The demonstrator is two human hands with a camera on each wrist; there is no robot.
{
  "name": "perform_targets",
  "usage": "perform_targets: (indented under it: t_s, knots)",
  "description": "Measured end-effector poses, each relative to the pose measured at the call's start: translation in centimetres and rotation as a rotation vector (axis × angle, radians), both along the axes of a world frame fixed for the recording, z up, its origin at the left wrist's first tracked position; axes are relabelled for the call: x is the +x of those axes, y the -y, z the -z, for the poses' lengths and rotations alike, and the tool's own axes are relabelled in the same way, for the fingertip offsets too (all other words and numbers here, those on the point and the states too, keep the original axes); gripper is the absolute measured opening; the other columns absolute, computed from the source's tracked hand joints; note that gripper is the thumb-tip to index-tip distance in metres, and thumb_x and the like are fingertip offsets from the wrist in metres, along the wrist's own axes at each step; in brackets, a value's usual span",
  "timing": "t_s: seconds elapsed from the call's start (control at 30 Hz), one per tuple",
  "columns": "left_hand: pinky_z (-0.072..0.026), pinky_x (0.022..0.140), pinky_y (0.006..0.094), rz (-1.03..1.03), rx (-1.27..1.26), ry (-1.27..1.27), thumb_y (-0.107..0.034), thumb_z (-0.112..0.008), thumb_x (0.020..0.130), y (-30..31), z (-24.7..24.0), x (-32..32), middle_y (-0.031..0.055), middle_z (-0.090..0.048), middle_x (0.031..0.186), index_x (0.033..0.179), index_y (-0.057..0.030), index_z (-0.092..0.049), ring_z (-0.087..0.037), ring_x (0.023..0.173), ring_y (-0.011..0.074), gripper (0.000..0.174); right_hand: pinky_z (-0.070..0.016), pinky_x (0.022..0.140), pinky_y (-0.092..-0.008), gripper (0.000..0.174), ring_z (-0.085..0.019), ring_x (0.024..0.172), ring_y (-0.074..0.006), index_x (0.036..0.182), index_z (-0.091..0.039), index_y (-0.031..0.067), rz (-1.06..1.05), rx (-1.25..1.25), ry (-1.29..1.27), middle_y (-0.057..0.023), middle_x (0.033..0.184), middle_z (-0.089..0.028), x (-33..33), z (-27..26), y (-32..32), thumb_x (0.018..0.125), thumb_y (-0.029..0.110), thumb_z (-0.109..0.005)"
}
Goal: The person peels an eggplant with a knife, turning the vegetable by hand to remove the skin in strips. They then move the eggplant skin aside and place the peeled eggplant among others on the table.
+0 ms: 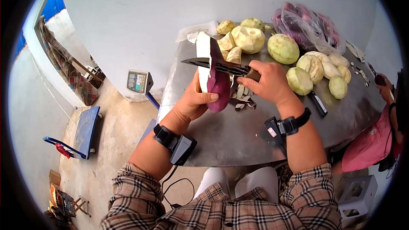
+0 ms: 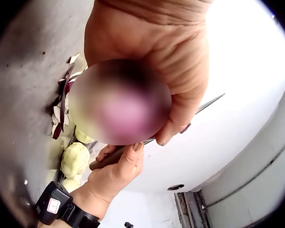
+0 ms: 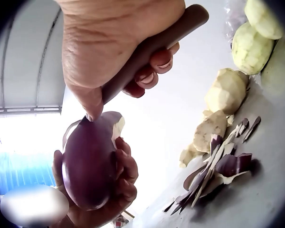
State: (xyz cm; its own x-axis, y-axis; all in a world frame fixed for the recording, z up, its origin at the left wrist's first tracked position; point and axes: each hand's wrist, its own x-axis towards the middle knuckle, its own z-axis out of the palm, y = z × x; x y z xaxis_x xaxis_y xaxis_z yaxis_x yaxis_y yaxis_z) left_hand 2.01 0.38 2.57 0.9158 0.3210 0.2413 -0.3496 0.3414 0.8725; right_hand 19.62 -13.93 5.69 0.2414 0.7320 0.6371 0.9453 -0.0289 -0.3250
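Observation:
A partly peeled purple eggplant (image 1: 220, 88) stands tilted up over the table, its pale flesh bared along one side. My left hand (image 1: 191, 102) grips it around the lower part, thumb across the front. My right hand (image 1: 271, 81) holds a knife (image 1: 230, 67) by its brown handle (image 3: 142, 57), with the dark blade laid across the eggplant's skin. In the right wrist view, glossy purple skin covers the eggplant's near side (image 3: 89, 166). Below the hands lies a pile of peel strips (image 1: 243, 98). The left wrist view shows the eggplant's end only as a blur.
Several peeled eggplants (image 1: 283, 49) sit on the metal table (image 1: 221, 140), with a plastic bag (image 1: 309, 25) of purple ones behind. A black-and-white handle (image 1: 318, 103) lies right of centre. Another person's hand (image 1: 385, 88) shows at the right edge. A scale (image 1: 139, 81) stands left.

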Motion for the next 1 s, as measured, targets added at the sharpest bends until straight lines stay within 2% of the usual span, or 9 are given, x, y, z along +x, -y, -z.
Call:
perform_targets:
  t_s: [0.1, 0.2, 0.5, 0.7, 0.8, 1.0]
  knots:
    - [-0.049, 0.086, 0.033, -0.076, 0.079, 0.011, -0.023, -0.081, 0.063, 0.3, 0.0, 0.4, 0.0056, -0.055, 0.113, 0.13, -0.0069, -0.04, -0.056, 0.1, 0.0178, 0.08, -0.0479, 0.057, -0.0419, 0.043, -0.061, 0.064, -0.0334, 0.086, -0.066, 0.0068, -0.026, -0.014, 0.026, -0.0133, 0.065, -0.062, -0.5, 0.0, -0.1, 0.072, 0.047, -0.071]
    - [-0.0502, 0.085, 0.0325, -0.136, 0.104, -0.002, -0.022, -0.083, 0.063, 0.3, 0.3, 0.4, 0.0053, -0.056, 0.111, 0.128, -0.0065, -0.041, -0.057, 0.099, 0.017, 0.078, -0.0477, 0.057, -0.0423, 0.043, -0.061, 0.063, -0.0336, 0.084, -0.066, 0.0067, -0.001, -0.055, 0.004, -0.0135, 0.063, -0.061, -0.9, -0.2, 0.0, 0.072, 0.047, -0.071]
    - [-0.0503, 0.083, 0.0326, -0.132, 0.19, -0.035, -0.015, -0.084, 0.062, 0.4, 0.7, 0.7, 0.005, -0.057, 0.108, 0.126, -0.0054, -0.043, -0.058, 0.096, 0.0172, 0.077, -0.0479, 0.056, -0.0433, 0.043, -0.061, 0.063, -0.0344, 0.08, -0.064, 0.0064, -0.032, -0.056, -0.017, -0.0146, 0.063, -0.062, -1.0, 0.2, -0.2, 0.072, 0.049, -0.07]
    - [-0.0494, 0.085, 0.0335, -0.093, 0.155, -0.001, -0.014, -0.082, 0.06, 1.3, -0.4, 0.5, 0.005, -0.056, 0.11, 0.129, -0.0071, -0.039, -0.057, 0.099, 0.0176, 0.082, -0.0485, 0.057, -0.0417, 0.045, -0.062, 0.065, -0.033, 0.088, -0.067, 0.0079, -0.019, -0.041, -0.109, -0.0129, 0.067, -0.064, -0.5, -0.1, 0.1, 0.072, 0.049, -0.071]
    - [-0.0489, 0.086, 0.0338, -0.104, 0.163, -0.009, -0.015, -0.083, 0.059, 1.3, -0.3, 0.4, 0.0055, -0.055, 0.111, 0.13, -0.0079, -0.038, -0.056, 0.099, 0.0181, 0.084, -0.0486, 0.058, -0.0406, 0.046, -0.063, 0.066, -0.0322, 0.091, -0.068, 0.008, -0.009, -0.004, -0.066, -0.0121, 0.069, -0.065, -0.3, 0.1, 0.0, 0.071, 0.049, -0.072]
    - [-0.0488, 0.087, 0.0345, -0.098, 0.155, -0.021, -0.016, -0.082, 0.058, 1.4, -0.4, 0.3, 0.0061, -0.055, 0.11, 0.131, -0.0076, -0.037, -0.057, 0.1, 0.0198, 0.086, -0.0479, 0.058, -0.0401, 0.045, -0.062, 0.066, -0.0325, 0.088, -0.067, 0.0065, -0.009, -0.033, -0.127, -0.012, 0.069, -0.065, 0.2, 0.1, 0.0, 0.072, 0.048, -0.072]
